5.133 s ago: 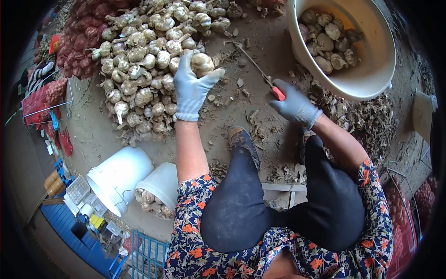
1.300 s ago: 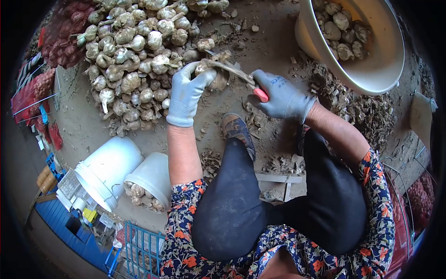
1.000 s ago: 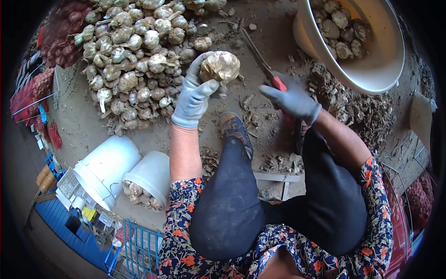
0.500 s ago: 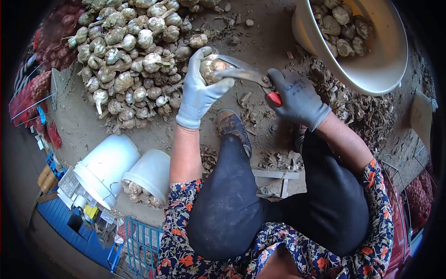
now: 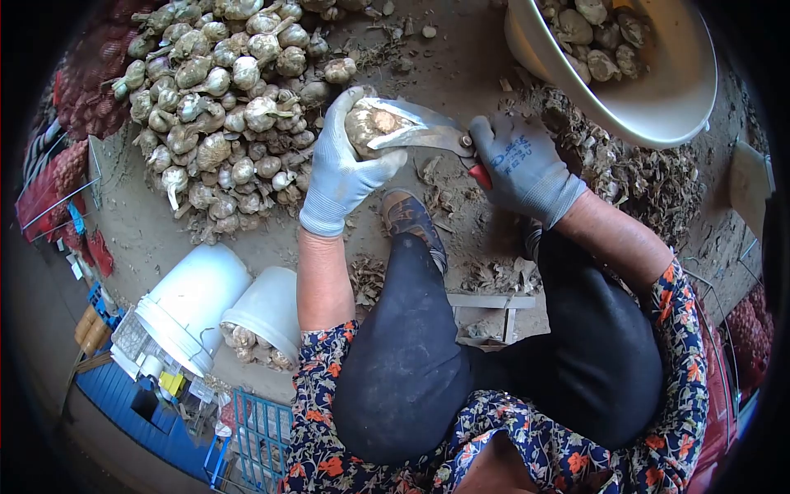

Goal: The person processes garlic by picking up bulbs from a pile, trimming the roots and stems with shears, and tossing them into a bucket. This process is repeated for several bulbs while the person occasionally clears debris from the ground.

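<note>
My left hand, in a pale grey glove, is wrapped round a garlic bulb, its round cut face turned to the right. In a darker grey glove, my right hand is closed on the red handle of a pair of shears. The two blades lie parted against the right side of the bulb. Just behind my left hand, a large pile of garlic with stems spreads on the ground.
A cream basin holding garlic stands at the upper right, above dry husks. Two white buckets lie tipped at the lower left. Red mesh sacks edge the upper left. A metal frame shows between my knees.
The shears' blades, pressed nearer the top of the bulb before, are now parted wider at its right side. The view has shifted slightly.
</note>
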{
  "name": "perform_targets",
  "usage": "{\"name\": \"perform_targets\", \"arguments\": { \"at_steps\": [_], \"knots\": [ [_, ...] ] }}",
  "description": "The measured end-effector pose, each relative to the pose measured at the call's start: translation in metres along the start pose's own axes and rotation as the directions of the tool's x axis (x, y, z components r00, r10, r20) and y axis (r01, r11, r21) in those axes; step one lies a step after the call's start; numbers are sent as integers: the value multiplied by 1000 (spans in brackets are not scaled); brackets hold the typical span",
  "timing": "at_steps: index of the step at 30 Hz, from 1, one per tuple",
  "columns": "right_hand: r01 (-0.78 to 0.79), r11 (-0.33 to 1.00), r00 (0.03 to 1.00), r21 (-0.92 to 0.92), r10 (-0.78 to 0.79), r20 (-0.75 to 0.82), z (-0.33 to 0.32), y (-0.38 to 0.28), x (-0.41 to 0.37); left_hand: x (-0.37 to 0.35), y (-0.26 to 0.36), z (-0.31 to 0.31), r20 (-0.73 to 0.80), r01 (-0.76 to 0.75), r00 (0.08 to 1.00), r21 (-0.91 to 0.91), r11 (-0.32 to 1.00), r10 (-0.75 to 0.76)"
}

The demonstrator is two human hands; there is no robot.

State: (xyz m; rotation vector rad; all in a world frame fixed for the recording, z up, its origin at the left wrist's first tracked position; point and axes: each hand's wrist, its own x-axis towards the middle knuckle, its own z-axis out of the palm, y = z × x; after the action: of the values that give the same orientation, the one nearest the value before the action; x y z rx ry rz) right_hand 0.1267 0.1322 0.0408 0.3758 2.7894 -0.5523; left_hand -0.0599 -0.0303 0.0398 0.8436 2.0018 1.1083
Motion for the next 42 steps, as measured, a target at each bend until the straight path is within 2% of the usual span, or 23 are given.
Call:
{"name": "perform_targets", "arguments": {
  "at_steps": [1, 5, 7, 8, 10, 11, 13, 14, 16, 18, 20, 23, 26, 28, 30, 32, 34, 36, 38, 39, 41, 42],
  "knots": [
    [-21, 999, 998, 25, 19, 66, 2, -1, -1, -1, -1, 1, 6, 9, 1000, -28, 1000, -9],
    [-42, 997, 994, 60, 35, 105, 14, 1, 0, 2, -4, -2, 49, 48, 998, -50, 998, -46],
    [-63, 958, 994, 281, 36, 102, 32, 9, 0, 3, -6, -1, 106, 198, 980, -341, 919, -171],
    [-63, 959, 994, 277, 37, 99, 30, 12, 1, 5, -10, 0, 104, 193, 980, -343, 919, -167],
    [-170, 946, 969, 276, 109, 222, 30, 13, -3, 1, -18, 2, 202, 221, 970, -490, 843, -137],
    [-171, 946, 968, 277, 109, 226, 30, 15, -8, 1, -16, 2, 206, 232, 968, -499, 835, -145],
    [-115, 963, 990, 243, 91, 109, 28, 26, -14, 1, -23, -2, 202, 239, 967, -502, 831, -156],
    [-112, 964, 990, 243, 87, 109, 27, 28, -14, 0, -24, -5, 209, 262, 962, -501, 825, -178],
    [74, 989, 991, 129, -58, -124, 26, 31, -16, -2, -25, -8, 246, 258, 955, -426, 867, -163],
    [70, 990, 994, 120, -59, -95, 26, 30, -13, -1, -19, -8, 285, 242, 948, -349, 905, -143],
    [175, 984, 973, 11, -171, -153, 24, 28, -8, -3, -13, -7, 338, 285, 923, -287, 915, -181],
    [183, 982, 976, -48, -187, -115, 24, 27, -6, -5, -15, -6, 349, 263, 924, -275, 925, -158],
    [232, 973, 967, 16, -229, -113, 28, 29, -8, -4, -15, -2, 354, 259, 923, -281, 924, -151],
    [228, 973, 969, 23, -225, -101, 27, 32, -12, -4, -12, 2, 361, 285, 918, -304, 909, -167],
    [223, 975, 971, 26, -219, -94, 26, 31, -13, -2, -9, 5, 351, 185, 932, -259, 948, -87],
    [115, 987, 993, -116, -112, 29, 24, 26, -13, 0, -11, 5, 364, 191, 927, -264, 945, -86],
    [127, 986, 992, -106, -126, 14, 28, 27, -13, 4, -11, 1, 410, 288, 894, -221, 932, -179],
    [141, 986, 990, -88, -141, 3, 32, 27, -13, 5, -16, 1, 422, 305, 887, -232, 924, -188],
    [219, 973, 975, 70, -221, 11, 34, 35, -14, 5, -20, 2, 453, 334, 878, -349, 876, -154],
    [216, 974, 976, 72, -217, 14, 34, 38, -15, 4, -22, 3, 457, 337, 876, -349, 874, -155],
    [264, 962, 960, -71, -269, -72, 32, 44, -15, 2, -25, 6, 485, 316, 868, -377, 870, -106],
    [264, 962, 961, -67, -268, -67, 33, 45, -15, 3, -26, 6, 487, 322, 867, -378, 868, -109]
  ]
}}
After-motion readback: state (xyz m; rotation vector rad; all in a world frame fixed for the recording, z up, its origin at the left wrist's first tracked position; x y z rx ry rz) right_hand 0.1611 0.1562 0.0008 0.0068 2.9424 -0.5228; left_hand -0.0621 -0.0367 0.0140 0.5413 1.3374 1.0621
